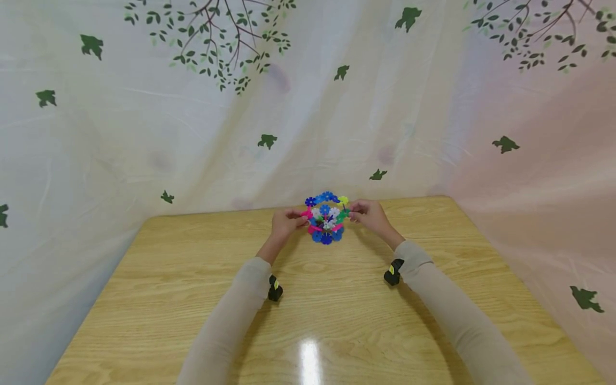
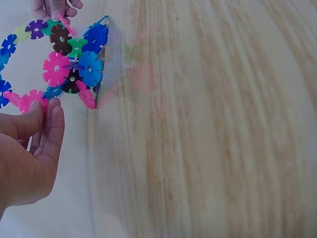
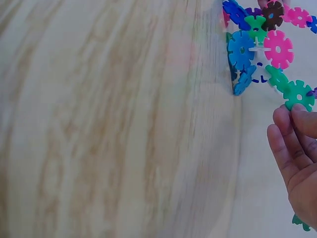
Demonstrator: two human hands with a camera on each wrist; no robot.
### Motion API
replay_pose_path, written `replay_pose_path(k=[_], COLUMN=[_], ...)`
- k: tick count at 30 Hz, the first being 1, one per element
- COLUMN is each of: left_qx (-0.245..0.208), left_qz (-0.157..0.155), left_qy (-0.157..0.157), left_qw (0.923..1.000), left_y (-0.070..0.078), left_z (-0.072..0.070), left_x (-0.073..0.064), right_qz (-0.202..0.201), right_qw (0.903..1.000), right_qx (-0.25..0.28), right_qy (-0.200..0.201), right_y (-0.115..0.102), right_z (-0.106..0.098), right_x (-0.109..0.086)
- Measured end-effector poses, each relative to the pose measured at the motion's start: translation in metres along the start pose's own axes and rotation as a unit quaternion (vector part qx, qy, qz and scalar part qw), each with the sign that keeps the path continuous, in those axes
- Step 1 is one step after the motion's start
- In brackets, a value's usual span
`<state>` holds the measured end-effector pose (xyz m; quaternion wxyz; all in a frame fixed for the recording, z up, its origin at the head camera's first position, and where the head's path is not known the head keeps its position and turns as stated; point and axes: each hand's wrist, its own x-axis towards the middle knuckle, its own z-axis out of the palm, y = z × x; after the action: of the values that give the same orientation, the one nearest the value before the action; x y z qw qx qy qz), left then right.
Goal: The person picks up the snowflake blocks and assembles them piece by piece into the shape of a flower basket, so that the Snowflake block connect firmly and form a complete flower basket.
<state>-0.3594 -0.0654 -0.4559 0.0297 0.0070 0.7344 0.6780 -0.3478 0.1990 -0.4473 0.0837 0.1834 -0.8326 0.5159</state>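
A basket-like build of interlocking snowflake discs (image 1: pixel 326 239) stands near the back edge of the table, with a looped handle of discs over its top. Its discs are blue, pink, white, green and yellow. At its left side my left hand (image 1: pixel 285 222) pinches a pink disc (image 2: pixel 32 101) between thumb and fingers. My right hand (image 1: pixel 370 215) pinches a green disc (image 3: pixel 299 95) on the opposite side. Both wrist views show brown and purple discs too. Parts of the build's inside are hidden behind its front discs.
The wooden table (image 1: pixel 327 299) spreads out in front of the build. A pale cloth (image 1: pixel 216 160) printed with leaves and branches hangs behind it. Each sleeve carries a black wrist camera, one on the left (image 1: pixel 275 289) and one on the right (image 1: pixel 393 272).
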Motion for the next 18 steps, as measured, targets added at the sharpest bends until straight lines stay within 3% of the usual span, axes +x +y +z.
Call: replay_pose_path(k=[5, 8, 18], left_qx=[0.001, 0.001, -0.002], left_qz=[0.006, 0.013, 0.011], left_qy=[0.004, 0.004, 0.007], left_qw=[1.0000, 0.9999, 0.9999], left_y=[0.002, 0.002, 0.002], left_z=[0.000, 0.000, 0.002], left_x=[-0.001, -0.001, -0.003], right_qz=[-0.011, -0.018, -0.001], right_qw=[0.9999, 0.9998, 0.9999], right_qx=[0.000, -0.006, -0.010], right_qy=[-0.006, -0.005, 0.004], right_y=[-0.023, -0.025, 0.016], right_z=[-0.003, -0.003, 0.001], right_x=[-0.006, -0.006, 0.006])
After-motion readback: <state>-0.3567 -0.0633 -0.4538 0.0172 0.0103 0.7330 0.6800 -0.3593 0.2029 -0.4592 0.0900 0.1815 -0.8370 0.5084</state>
